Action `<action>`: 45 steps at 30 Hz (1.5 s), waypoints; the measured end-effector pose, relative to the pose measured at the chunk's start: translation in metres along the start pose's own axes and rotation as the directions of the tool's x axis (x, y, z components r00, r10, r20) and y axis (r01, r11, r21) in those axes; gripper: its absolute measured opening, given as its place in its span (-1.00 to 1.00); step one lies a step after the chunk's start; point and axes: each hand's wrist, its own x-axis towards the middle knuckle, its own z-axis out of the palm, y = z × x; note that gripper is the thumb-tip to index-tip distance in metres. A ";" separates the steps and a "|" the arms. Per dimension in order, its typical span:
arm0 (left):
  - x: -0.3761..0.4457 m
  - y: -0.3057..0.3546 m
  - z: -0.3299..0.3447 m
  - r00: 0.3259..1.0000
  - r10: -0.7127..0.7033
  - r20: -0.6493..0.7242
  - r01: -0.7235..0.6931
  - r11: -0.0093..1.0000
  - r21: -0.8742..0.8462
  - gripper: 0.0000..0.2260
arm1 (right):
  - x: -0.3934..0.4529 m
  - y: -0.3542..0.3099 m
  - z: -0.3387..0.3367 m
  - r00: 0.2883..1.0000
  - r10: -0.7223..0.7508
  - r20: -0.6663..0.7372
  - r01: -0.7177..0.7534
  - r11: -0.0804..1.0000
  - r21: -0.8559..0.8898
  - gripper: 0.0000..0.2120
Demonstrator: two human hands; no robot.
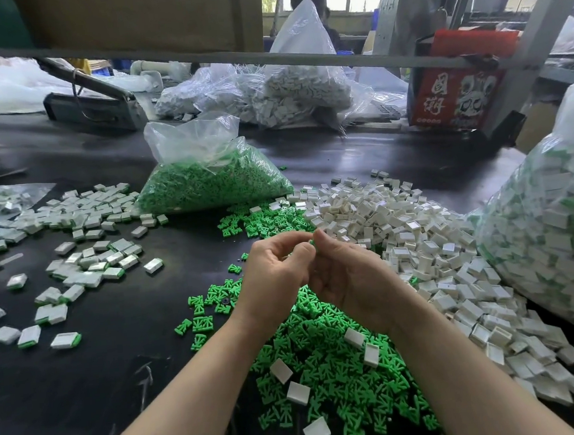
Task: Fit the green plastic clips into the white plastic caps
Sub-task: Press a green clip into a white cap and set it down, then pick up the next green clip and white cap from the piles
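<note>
My left hand (276, 273) and my right hand (345, 274) meet above the middle of the black table, fingers curled toward each other. A sliver of a green clip (312, 242) shows between the fingertips; whether a white cap is held there is hidden. Below my wrists lies a heap of loose green clips (342, 367) with a few white caps (297, 393) on top. A big pile of empty white caps (418, 241) spreads to the right. Fitted caps with green edges (87, 267) are scattered on the left.
A clear bag of green clips (207, 182) stands behind the hands. Bags of white parts (286, 93) sit further back, and a large bag of fitted caps (554, 223) is at the right. A red carton (454, 97) and a metal frame leg (520, 58) stand behind; a person sits beyond.
</note>
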 end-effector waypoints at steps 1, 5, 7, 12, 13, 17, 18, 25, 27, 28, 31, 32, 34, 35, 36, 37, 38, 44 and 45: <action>0.000 0.000 0.000 1.000 0.000 -0.002 0.000 1.000 -0.004 -0.79 | 0.000 0.000 0.000 1.000 -0.001 -0.002 0.001 1.000 -0.004 -0.67; 0.000 -0.001 0.002 1.000 -0.007 -0.021 0.006 1.000 -0.025 -0.78 | 0.001 0.001 0.001 1.000 -0.014 -0.005 0.013 1.000 -0.028 -0.70; -0.001 -0.002 0.005 0.999 -0.028 -0.037 0.026 0.998 -0.061 -0.77 | 0.001 0.003 0.002 1.000 -0.011 -0.014 0.010 0.999 -0.038 -0.69; -0.002 -0.006 0.011 0.995 -0.086 -0.059 0.081 0.993 -0.086 -0.76 | 0.003 0.010 0.004 0.995 0.011 -0.095 -0.014 0.999 -0.032 -0.65; -0.002 -0.007 0.012 0.993 -0.097 -0.063 0.091 0.992 -0.091 -0.76 | 0.003 0.011 0.005 0.993 0.012 -0.114 -0.016 0.999 -0.037 -0.68; -0.002 -0.008 0.013 0.992 -0.110 -0.054 0.105 0.991 -0.084 -0.73 | 0.005 0.015 0.006 0.986 -0.020 -0.165 0.018 1.000 -0.011 -0.71; -0.002 -0.008 0.013 0.992 -0.111 -0.055 0.107 0.991 -0.085 -0.72 | 0.005 0.016 0.007 0.985 -0.025 -0.170 0.025 1.000 -0.002 -0.74; -0.001 -0.007 0.011 0.991 -0.117 -0.064 0.112 0.991 -0.075 -0.70 | 0.007 0.020 0.012 0.979 -0.022 -0.202 0.039 0.996 0.081 -0.79; -0.001 -0.007 0.011 0.991 -0.119 -0.064 0.114 0.990 -0.083 -0.70 | 0.006 0.021 0.013 0.979 -0.020 -0.202 0.039 0.995 0.089 -0.81; -0.001 -0.007 0.011 0.991 -0.118 -0.063 0.112 0.990 -0.090 -0.70 | 0.006 0.020 0.014 0.979 -0.021 -0.201 0.041 0.995 0.096 -0.81; -0.001 -0.007 0.012 0.992 -0.110 -0.067 0.103 0.989 -0.103 -0.73 | 0.006 0.020 0.014 0.979 -0.017 -0.201 0.038 0.994 0.100 -0.79; -0.002 -0.007 0.012 0.992 -0.106 -0.068 0.099 0.990 -0.100 -0.73 | 0.005 0.020 0.014 0.979 -0.013 -0.204 0.034 0.995 0.099 -0.79; -0.002 -0.006 0.011 0.993 -0.100 -0.068 0.094 0.991 -0.092 -0.73 | 0.006 0.020 0.014 0.979 -0.009 -0.205 0.029 0.995 0.097 -0.80; -0.002 -0.006 0.011 0.993 -0.100 -0.068 0.094 0.992 -0.088 -0.73 | 0.006 0.020 0.014 0.979 -0.008 -0.205 0.027 0.995 0.094 -0.81; -0.002 -0.006 0.011 0.993 -0.100 -0.069 0.094 0.992 -0.082 -0.72 | 0.006 0.020 0.014 0.979 -0.007 -0.206 0.025 0.996 0.087 -0.81; -0.002 -0.006 0.011 0.992 -0.100 -0.072 0.094 0.993 -0.075 -0.72 | 0.006 0.020 0.014 0.979 -0.006 -0.205 0.023 0.997 0.080 -0.81; -0.002 -0.006 0.011 0.992 -0.101 -0.075 0.096 0.993 -0.072 -0.72 | 0.006 0.020 0.014 0.979 -0.006 -0.204 0.022 0.997 0.075 -0.82; 0.001 -0.007 0.005 0.996 -0.081 -0.048 0.078 0.995 -0.061 -0.70 | 0.006 0.019 0.016 0.980 -0.002 -0.197 0.006 1.000 0.022 -0.69; 0.002 -0.007 0.004 0.996 -0.082 -0.033 0.080 0.995 -0.065 -0.72 | 0.006 0.017 0.016 0.983 0.010 -0.183 -0.006 1.000 0.022 -0.60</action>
